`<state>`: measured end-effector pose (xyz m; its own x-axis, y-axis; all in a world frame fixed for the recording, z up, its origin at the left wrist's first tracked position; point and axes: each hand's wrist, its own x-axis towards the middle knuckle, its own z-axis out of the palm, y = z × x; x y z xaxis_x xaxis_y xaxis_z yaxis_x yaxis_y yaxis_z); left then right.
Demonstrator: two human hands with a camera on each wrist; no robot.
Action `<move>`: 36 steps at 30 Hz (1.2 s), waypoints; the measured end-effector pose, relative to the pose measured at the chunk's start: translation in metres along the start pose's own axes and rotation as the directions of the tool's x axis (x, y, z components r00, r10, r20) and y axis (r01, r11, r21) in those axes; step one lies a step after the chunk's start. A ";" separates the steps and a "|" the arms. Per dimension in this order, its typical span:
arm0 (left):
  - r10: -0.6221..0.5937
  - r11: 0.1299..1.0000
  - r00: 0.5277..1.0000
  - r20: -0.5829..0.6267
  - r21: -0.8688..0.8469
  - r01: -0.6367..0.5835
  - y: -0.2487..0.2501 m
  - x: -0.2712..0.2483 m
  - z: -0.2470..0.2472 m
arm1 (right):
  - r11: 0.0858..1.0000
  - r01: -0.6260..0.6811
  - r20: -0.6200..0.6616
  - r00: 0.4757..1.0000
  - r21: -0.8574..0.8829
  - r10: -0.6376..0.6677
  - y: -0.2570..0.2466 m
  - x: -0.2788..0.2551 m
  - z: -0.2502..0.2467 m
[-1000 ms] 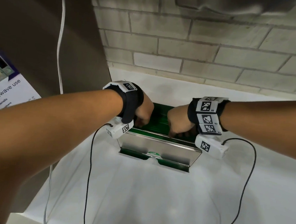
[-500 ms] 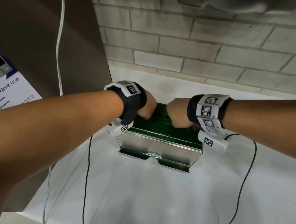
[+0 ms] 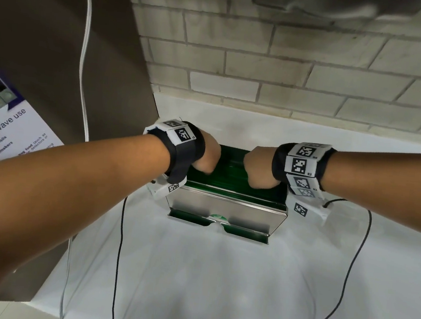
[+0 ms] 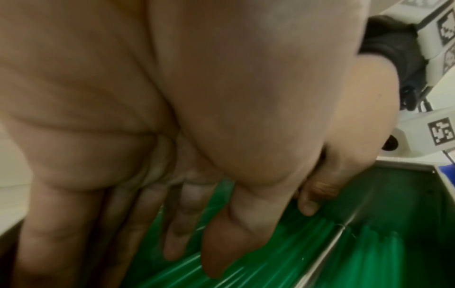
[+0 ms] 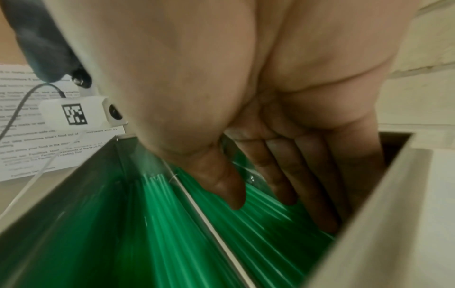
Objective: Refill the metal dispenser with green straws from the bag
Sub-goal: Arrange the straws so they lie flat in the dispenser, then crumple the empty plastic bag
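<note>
both hands are down in the open top of the metal dispenser (image 3: 225,209). the left hand (image 4: 187,175) has its fingers (image 4: 176,230) pretty much straight, tips pointing down onto the green straws (image 5: 258,210), not wrapped round anything. the right hand (image 5: 258,117) is the same deal at the other end of the box: fingers extended into the back section, thumb resting on the straws, holding nothing. my guess is they're patting and levelling the pile so the straws lie flat and parallel, one hand at each end because the straws run the long way across the box.

inside the dispenser a thin metal divider (image 5: 209,220) runs lengthwise, with green on both sides of it; the hands are on the far side of it. at the foot of the dispenser's front face the pick-up tray (image 3: 219,225) shows green too, so straws seem to be feeding through. looks mostly loaded to me.

the dispenser sits on a white worktop (image 3: 218,276), with a brick wall (image 3: 264,69) behind it and a microwave notice (image 3: 3,134) off to its left. can't see the bag anywhere.
</note>
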<state>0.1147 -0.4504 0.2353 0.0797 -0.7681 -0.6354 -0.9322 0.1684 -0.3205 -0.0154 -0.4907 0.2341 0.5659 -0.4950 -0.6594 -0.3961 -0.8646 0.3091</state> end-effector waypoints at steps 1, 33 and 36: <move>-0.010 1.000 1.000 -0.005 0.004 0.010 0.000 0.001 0.001 | 1.000 0.004 0.013 1.000 0.009 -0.004 -0.001 0.000 0.001; -0.415 -0.037 0.887 -0.203 -0.970 -0.240 0.070 -0.121 0.183 | 0.621 0.351 -0.229 0.935 0.701 -0.270 -0.066 -0.106 0.139; -0.157 -0.318 0.971 -0.181 -0.921 -0.223 0.092 -0.121 0.203 | 0.232 0.550 -0.524 0.835 0.802 -0.169 -0.089 -0.092 0.120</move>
<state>0.0910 -0.2165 0.1406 0.1599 -0.8838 -0.4398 -0.0463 -0.4518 0.8909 -0.1189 -0.3574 0.1849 0.9182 -0.3119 -0.2441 -0.3606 -0.4033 -0.8410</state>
